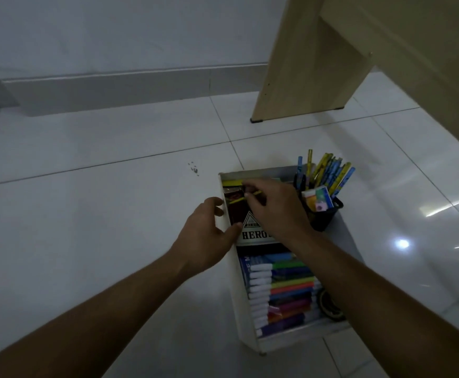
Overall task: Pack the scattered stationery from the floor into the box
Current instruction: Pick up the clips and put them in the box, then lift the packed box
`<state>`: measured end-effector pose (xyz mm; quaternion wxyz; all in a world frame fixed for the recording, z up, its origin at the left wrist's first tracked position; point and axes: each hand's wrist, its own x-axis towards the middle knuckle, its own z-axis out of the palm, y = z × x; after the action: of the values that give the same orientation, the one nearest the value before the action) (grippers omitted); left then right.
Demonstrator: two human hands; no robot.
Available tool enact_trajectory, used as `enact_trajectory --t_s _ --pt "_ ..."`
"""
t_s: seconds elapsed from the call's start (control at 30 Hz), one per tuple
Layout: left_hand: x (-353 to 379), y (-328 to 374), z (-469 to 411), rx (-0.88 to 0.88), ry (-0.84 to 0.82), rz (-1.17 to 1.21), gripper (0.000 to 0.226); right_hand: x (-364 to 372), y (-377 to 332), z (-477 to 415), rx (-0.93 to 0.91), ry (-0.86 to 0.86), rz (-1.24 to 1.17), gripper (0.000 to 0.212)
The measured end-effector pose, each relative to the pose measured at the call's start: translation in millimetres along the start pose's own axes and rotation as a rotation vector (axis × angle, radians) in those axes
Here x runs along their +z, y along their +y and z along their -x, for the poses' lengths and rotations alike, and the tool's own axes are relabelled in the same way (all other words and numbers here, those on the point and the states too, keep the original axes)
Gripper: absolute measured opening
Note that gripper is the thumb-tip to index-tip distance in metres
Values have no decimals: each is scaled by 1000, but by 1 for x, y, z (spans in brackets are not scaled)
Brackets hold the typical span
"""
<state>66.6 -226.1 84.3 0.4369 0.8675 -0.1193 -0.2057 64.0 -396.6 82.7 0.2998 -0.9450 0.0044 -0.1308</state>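
A white open box [243,304] lies on the tiled floor. Inside it are a pack of coloured markers [285,291], a dark packet printed "HERO" [246,230] and a roll of tape [330,305]. My right hand [273,207] is over the box's far end, its fingertips pinching a thin yellow stick-like item [240,199] above the dark packet. My left hand [209,233] rests against the box's left wall, thumb on the packet's edge. A black pen holder [322,214] full of pens and erasers stands at the box's right side.
A light wooden table leg [302,77] stands on the floor beyond the box, with the tabletop overhead at the right. A grey skirting and wall run across the back. A small dark smudge [194,169] marks the tile left of the box.
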Motion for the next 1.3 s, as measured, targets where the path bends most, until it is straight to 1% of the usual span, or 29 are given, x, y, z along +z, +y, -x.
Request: enact_trajectory --t_s 0.1,0.2,0.33,0.37,0.47,0.5,0.6,0.63,0.7,0.73,0.8,0.87,0.93,1.0,1.1,1.17,1.23,1.27,1.3 --pt "2 1 3 -45 -43 15 65 -5 1 3 -2 22 -11 23" --pt "2 9 12 -74 -154 132 61 -19 2 15 -9 78 -17 17" --pt "6 12 28 -140 -284 244 55 -46 9 51 29 174 -30 15" --pt "8 11 33 -159 -324 256 58 -54 13 62 44 181 -22 15" --pt "20 3 50 -245 -445 255 85 -72 27 98 104 218 40 12" --pt "24 2 55 -272 -467 260 89 -77 31 110 137 238 48 11" --pt "33 -2 63 -292 -474 288 87 -86 46 148 209 288 80 10" --pt "34 -3 63 -282 -465 297 83 -86 50 160 237 298 105 14" --pt "36 -2 64 -257 -454 321 74 -83 54 183 330 308 123 27" --pt "36 -2 65 -247 -448 332 70 -80 54 193 399 310 88 27" --pt "37 -1 65 -248 -427 374 67 -73 49 205 559 291 -86 17" --pt "38 0 66 -250 -412 422 65 -66 46 205 735 296 -283 19" --pt "38 0 67 -235 -403 442 58 -63 49 201 834 332 -375 22" --pt "36 -2 68 -221 -394 447 53 -62 51 198 816 316 -367 21" --pt "25 -9 68 -221 -371 451 56 -55 48 193 761 257 -395 26" --pt "15 -16 64 -213 -357 442 57 -49 46 183 718 222 -388 36" --pt "2 -22 59 -215 -333 439 56 -43 44 170 636 157 -390 46" --pt "-5 -25 56 -218 -309 445 55 -39 43 162 583 111 -419 56" --pt "-12 -28 52 -224 -280 457 53 -35 42 154 540 59 -475 72"
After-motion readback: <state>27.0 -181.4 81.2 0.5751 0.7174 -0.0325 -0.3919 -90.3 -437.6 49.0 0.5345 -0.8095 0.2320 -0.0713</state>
